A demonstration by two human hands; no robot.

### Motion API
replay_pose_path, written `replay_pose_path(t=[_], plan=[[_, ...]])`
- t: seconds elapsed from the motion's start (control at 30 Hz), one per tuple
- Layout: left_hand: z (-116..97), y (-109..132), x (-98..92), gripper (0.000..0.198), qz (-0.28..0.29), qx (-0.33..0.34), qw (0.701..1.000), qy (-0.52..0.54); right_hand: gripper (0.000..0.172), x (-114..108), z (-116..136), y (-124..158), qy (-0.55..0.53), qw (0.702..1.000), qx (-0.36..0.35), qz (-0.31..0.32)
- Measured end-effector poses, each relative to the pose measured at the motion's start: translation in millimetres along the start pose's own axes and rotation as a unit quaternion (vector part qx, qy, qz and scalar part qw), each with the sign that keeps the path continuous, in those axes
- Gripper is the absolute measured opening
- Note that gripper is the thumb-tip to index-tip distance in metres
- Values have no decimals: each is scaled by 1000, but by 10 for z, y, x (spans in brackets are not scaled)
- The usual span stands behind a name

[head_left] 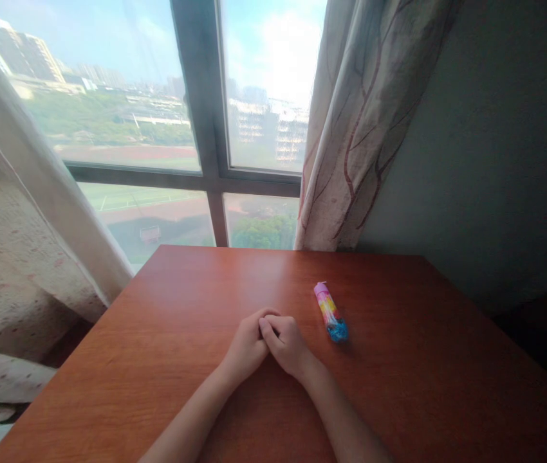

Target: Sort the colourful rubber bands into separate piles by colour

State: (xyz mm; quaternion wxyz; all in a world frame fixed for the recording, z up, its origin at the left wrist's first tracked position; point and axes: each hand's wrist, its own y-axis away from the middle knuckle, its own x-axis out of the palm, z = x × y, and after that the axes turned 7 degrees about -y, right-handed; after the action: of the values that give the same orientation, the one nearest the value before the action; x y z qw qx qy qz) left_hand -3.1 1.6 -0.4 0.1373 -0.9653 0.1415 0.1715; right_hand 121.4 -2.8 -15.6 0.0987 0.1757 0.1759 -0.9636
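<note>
My left hand (pixel 245 344) and my right hand (pixel 291 344) are clasped together on the wooden table (pixel 181 379). Both are closed, with the fingers folded against each other and the right thumb lying by the left hand. No object shows between them, though the palms are hidden. Just to the right of my right hand lies a slim, tube-shaped packet (pixel 330 312) in colourful wrapping. It has a pink cap at its far end, yellow and red in the middle, and crinkled blue at the near end. Neither hand touches it.
Behind the table's far edge stands a window with a dark frame (pixel 213 128). A pale curtain (pixel 13 225) hangs at the left and a patterned curtain (pixel 355 128) at the right. A grey wall (pixel 471 161) runs along the right side.
</note>
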Motion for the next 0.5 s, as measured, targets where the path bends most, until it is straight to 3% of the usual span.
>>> replay_pose_path(t=[0.5], plan=[[-17,5,-5,38,-4,-4,1000,-1,44,-6,0,-3,-5,1000,-4,-2]])
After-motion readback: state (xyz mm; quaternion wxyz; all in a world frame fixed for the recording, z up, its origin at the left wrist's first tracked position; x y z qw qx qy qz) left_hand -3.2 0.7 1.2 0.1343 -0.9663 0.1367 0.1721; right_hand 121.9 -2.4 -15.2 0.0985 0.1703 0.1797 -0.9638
